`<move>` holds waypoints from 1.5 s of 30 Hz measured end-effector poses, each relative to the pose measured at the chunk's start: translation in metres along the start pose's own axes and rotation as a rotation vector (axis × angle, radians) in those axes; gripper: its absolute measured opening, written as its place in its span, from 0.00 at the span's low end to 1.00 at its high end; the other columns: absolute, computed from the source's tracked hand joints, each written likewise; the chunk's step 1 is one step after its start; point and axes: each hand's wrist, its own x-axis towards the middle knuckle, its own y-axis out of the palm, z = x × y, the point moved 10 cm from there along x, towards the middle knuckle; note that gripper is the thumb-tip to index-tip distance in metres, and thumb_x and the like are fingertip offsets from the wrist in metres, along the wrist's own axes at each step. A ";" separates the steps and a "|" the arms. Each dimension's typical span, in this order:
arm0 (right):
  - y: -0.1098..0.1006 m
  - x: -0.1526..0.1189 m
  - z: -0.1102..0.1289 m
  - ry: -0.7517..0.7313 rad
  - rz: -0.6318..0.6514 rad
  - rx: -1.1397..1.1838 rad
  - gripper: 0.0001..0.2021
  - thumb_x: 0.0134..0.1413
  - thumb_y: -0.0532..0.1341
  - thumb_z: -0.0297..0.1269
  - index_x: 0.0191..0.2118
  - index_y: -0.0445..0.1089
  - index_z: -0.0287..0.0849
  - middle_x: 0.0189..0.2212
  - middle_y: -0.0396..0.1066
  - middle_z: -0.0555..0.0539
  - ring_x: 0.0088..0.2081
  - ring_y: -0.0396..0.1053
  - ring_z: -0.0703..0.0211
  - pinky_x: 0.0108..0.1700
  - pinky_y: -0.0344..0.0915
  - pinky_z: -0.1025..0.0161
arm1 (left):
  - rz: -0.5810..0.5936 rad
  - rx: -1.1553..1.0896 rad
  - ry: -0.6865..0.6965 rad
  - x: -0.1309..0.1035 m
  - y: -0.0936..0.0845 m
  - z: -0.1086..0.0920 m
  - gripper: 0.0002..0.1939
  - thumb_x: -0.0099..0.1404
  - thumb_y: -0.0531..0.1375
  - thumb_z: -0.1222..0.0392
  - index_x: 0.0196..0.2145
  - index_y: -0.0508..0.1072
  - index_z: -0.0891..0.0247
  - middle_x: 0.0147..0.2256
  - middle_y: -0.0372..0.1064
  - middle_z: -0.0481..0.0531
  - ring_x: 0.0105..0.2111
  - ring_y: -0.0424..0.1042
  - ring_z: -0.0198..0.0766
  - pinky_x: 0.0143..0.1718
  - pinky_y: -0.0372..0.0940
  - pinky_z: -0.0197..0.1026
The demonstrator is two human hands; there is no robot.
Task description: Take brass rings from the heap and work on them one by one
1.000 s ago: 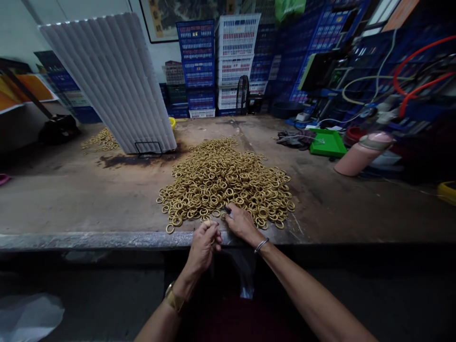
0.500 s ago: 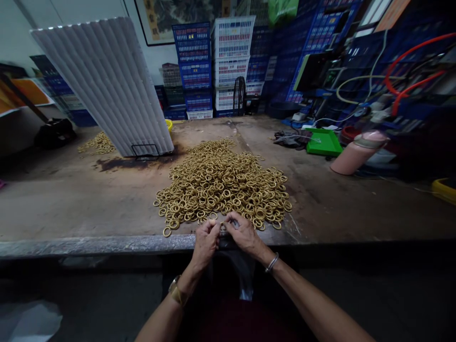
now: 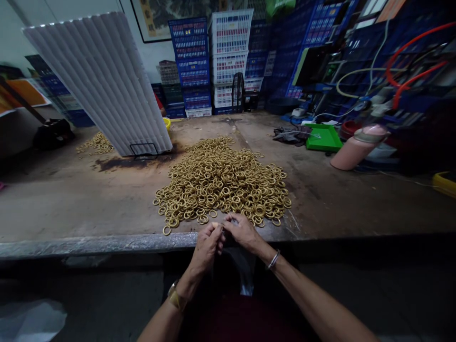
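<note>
A wide pile of gold-coloured rings (image 3: 228,183) lies on the worktable, its near side just beyond my hands. My left hand (image 3: 207,241) is closed in a pinch at the table's front edge, thumb against the fingers. Touching or almost touching its fingertips, my right hand (image 3: 242,232) pinches too, with its index finger bent. Whatever sits between the fingertips is too small and too covered to name. One loose ring (image 3: 166,230) lies left of my hands, near the edge.
A tall white corrugated panel (image 3: 103,85) leans in a black wire stand at left, with a smaller ring heap (image 3: 96,143) beside it. Toward the right are a green tray (image 3: 323,137) and a pink bottle (image 3: 359,148). Stacked crates (image 3: 194,66) stand behind the worktable (image 3: 89,199).
My hands stay together at the table edge, and their fingers have shifted slightly. A bit of gold colour that showed between the fingertips is now hidden. The camera view has moved a little.
</note>
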 end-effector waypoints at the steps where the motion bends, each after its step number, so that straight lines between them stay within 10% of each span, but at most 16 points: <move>1: 0.001 0.000 0.001 0.003 0.010 0.005 0.08 0.44 0.55 0.37 0.22 0.64 0.39 0.17 0.59 0.55 0.21 0.55 0.70 0.24 0.53 0.72 | 0.006 -0.018 0.002 -0.001 0.000 0.000 0.16 0.57 0.55 0.48 0.25 0.63 0.64 0.20 0.58 0.44 0.15 0.53 0.24 0.15 0.49 0.28; 9: 0.005 0.000 -0.009 0.033 0.022 0.075 0.09 0.47 0.52 0.37 0.23 0.63 0.40 0.16 0.61 0.55 0.18 0.57 0.69 0.24 0.56 0.71 | -0.001 -0.114 0.002 -0.006 -0.001 0.004 0.16 0.55 0.57 0.47 0.26 0.63 0.63 0.20 0.58 0.43 0.15 0.54 0.24 0.17 0.50 0.29; 20: 0.027 -0.020 0.011 -0.272 0.145 -0.635 0.07 0.46 0.51 0.28 0.28 0.66 0.42 0.22 0.67 0.51 0.24 0.60 0.65 0.28 0.50 0.68 | -0.064 -0.006 0.043 -0.005 -0.011 -0.001 0.16 0.55 0.56 0.46 0.25 0.63 0.63 0.20 0.57 0.42 0.15 0.53 0.24 0.15 0.49 0.28; 33: 0.024 0.012 0.001 -0.077 0.075 -0.885 0.12 0.54 0.49 0.35 0.41 0.64 0.43 0.32 0.72 0.45 0.34 0.68 0.59 0.33 0.54 0.67 | 0.015 -0.319 -0.070 -0.027 -0.004 0.000 0.15 0.55 0.58 0.49 0.26 0.62 0.64 0.23 0.63 0.46 0.16 0.57 0.25 0.14 0.49 0.28; 45: 0.040 0.032 0.013 0.023 0.038 -0.925 0.13 0.45 0.53 0.33 0.40 0.62 0.36 0.32 0.72 0.39 0.36 0.70 0.49 0.33 0.64 0.57 | -0.287 -0.447 -0.363 -0.029 -0.054 0.030 0.14 0.44 0.64 0.63 0.32 0.71 0.61 0.28 0.72 0.49 0.26 0.69 0.36 0.22 0.64 0.35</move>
